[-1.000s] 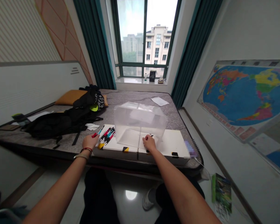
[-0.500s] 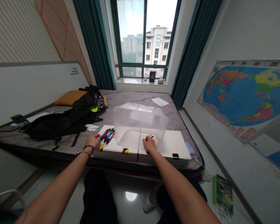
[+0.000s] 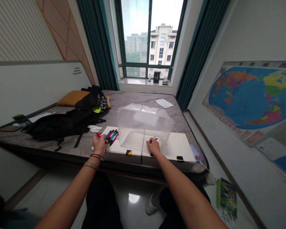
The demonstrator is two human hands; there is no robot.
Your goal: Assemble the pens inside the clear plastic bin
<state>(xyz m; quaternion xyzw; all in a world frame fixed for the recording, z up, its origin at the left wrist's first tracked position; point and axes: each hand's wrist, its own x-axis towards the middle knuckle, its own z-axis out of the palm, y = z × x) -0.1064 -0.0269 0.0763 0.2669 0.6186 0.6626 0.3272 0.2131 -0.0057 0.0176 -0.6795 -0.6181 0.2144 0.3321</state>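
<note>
My left hand is closed around a red pen, at the left end of the white boards. Right beside it lies a pile of pens in red, blue and black. In front of me a clear plastic box rests on its side with its opening facing me. My right hand is closed at that opening, and the dark end of a pen sticks out past its fingers. The rest of that pen is hidden by the hand.
White boards with black-and-yellow corner tabs lie along the near edge of the mattress. A black backpack, a crumpled tissue and an orange cushion are at left. A paper sheet lies behind the box.
My left hand has lifted a little from beside the pile, now with the red pen upright in its fingers. The right hand stays at the box opening. The view has shifted slightly.
</note>
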